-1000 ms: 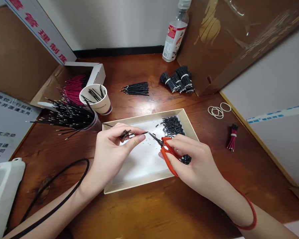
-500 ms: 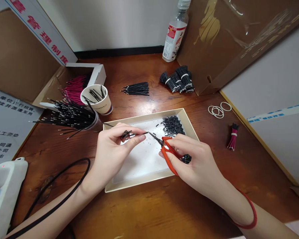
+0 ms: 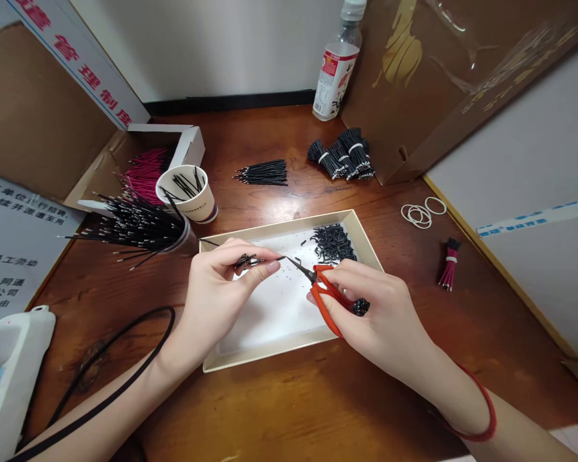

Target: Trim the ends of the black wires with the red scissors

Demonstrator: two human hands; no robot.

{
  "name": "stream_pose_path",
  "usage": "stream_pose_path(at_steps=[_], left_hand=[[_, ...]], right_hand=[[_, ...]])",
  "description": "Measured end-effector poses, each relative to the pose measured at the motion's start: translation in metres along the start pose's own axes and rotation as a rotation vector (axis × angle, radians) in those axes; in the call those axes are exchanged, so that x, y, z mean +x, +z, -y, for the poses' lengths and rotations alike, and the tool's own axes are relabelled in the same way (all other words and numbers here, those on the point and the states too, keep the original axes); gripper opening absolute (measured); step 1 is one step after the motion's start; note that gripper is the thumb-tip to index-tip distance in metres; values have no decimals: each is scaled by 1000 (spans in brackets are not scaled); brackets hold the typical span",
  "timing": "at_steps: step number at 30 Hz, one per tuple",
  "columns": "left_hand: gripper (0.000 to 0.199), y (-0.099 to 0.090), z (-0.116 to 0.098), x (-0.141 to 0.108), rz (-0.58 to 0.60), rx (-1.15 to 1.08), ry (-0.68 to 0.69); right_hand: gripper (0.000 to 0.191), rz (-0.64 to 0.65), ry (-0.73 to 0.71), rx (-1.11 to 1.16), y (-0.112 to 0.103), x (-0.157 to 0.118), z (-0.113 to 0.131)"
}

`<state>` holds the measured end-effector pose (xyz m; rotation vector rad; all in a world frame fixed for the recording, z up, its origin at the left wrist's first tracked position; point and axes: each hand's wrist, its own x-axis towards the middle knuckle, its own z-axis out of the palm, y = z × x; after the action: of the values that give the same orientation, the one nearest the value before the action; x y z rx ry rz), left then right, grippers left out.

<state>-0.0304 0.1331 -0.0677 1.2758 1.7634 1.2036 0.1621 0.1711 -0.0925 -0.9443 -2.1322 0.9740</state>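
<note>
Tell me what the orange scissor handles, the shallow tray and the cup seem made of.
The orange scissor handles look like glossy moulded plastic, evenly coloured. The shallow tray seems matt cream card, with folded-looking walls. The cup looks like printed paper, thin-walled with a rolled rim.

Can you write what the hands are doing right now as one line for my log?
left hand: pinches thin black wires | right hand: holds orange-handled scissors | under them: shallow tray

Bright light, glare on the wooden desk (image 3: pixel 274 202), warped wide-angle edges

Head-worn view, facing down (close)
</note>
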Motion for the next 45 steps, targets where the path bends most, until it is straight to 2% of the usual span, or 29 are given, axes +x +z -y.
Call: stream_pose_path(at_steps=[19, 45], left_hand=[[9, 0, 1, 0, 6, -13, 20], [12, -1, 5, 1, 31, -25, 83]], right_hand=[[22, 2, -11, 4, 0, 2, 0], [14, -33, -27, 19, 0, -1, 0]])
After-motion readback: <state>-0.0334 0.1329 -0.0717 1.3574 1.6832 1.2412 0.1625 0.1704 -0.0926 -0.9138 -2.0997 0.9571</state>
